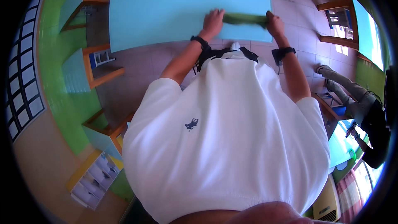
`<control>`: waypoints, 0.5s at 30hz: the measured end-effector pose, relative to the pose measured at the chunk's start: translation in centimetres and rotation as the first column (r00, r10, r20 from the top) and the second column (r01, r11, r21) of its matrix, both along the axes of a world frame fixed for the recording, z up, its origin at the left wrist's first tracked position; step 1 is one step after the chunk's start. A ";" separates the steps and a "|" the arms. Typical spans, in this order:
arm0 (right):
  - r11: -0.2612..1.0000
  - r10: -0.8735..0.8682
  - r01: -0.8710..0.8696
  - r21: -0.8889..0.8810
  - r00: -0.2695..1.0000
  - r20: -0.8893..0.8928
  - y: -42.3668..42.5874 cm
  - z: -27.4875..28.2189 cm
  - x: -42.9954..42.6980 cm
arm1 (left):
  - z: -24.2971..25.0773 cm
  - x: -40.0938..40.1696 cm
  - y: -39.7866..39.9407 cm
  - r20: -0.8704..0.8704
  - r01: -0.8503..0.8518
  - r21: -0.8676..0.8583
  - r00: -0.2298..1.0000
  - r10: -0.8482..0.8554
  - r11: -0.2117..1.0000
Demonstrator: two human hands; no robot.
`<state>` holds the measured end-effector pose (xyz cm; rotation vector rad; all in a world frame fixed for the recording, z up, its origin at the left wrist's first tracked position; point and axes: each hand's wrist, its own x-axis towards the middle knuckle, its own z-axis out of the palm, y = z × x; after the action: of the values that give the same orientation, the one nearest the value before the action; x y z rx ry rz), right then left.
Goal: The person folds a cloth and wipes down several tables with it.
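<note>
A green cloth (245, 19), slightly blurred, is stretched between my two hands over the near right part of a light-blue tabletop (174, 9). My left hand (214, 21) grips the cloth's left end. The right end is held in my right hand (275, 25), at the table's right edge. Both wrists carry black bands. Whether the cloth touches the tabletop, I cannot tell.
Blue-topped tables with wooden frames (93, 65) and stools stand on the left. At the far right, another person (362, 105) in dark clothing is near a table (342, 143). A shelf unit (94, 177) stands at lower left.
</note>
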<state>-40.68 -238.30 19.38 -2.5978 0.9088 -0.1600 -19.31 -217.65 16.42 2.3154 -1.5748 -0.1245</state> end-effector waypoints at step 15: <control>0.853 0.376 -0.336 0.398 0.926 -0.024 3.7 -9.1 -1.3 | -4.9 2.5 5.7 -0.301 0.112 0.268 0.953 -0.027 0.957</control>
<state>-41.98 -234.63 10.27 -2.3558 0.4141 0.2347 -16.79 -211.96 11.52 2.3077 -1.5670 -0.7238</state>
